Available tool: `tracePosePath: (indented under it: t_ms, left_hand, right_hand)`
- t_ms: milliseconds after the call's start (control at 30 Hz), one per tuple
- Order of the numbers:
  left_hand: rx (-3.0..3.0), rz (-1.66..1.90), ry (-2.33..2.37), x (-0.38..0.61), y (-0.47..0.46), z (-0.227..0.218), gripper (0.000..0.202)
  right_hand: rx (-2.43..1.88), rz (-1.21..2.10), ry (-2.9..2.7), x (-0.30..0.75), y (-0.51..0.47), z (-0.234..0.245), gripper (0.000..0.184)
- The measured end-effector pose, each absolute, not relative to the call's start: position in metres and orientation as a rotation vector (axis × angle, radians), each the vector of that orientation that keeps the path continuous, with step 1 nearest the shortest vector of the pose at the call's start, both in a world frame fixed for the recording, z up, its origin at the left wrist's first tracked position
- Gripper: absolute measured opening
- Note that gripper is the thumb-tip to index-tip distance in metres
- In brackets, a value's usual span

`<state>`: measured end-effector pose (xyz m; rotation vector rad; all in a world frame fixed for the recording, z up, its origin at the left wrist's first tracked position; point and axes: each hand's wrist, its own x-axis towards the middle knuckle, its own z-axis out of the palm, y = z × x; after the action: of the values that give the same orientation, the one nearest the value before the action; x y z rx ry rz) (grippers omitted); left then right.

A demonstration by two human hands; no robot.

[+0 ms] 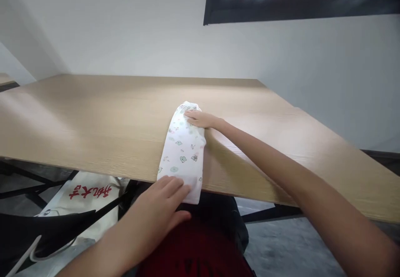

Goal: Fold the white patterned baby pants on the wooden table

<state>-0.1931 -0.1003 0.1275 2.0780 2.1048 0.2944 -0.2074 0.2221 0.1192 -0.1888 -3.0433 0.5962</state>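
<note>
A long folded piece of white cloth (pixel 181 152), printed with small green and grey figures, lies lengthwise on the wooden table. Its far end is gathered like an elastic band, and its near end hangs slightly past the table's front edge. My right hand (pixel 201 119) rests on the far end, palm down with fingers stretched out. At the near end, my left hand (pixel 165 197) touches the left corner of the cloth. Its fingers lie extended, and the thumb stands apart from them. Whether this cloth is a garment with legs cannot be made out.
The light wooden table (pixel 93 122) runs back to a white wall (pixel 140 26) with a dark-framed window (pixel 265 12). Below the front edge, at left, sit a cream bag (pixel 90 193) with red characters, a black chair part (pixel 46 231) and a white cable (pixel 28 256).
</note>
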Motion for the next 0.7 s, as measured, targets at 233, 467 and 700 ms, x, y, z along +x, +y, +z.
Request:
tracePosePath:
  t_ms: [233,467,700]
  left_hand:
    - [2.095,0.193,2.409,-0.258,-0.100,0.105,0.087]
    - [2.365,0.520,1.862,-0.256,-0.086,0.117,0.037]
    - [2.161,0.773,1.541,-0.234,-0.105,0.163,0.014]
  right_hand:
    - [0.309,0.473,-3.212,-0.115,0.122,0.125,0.092]
    - [0.328,0.123,-2.975,-0.072,0.061,0.114,0.026]
    - [0.079,1.125,-2.785,-0.042,0.038,0.152,0.010]
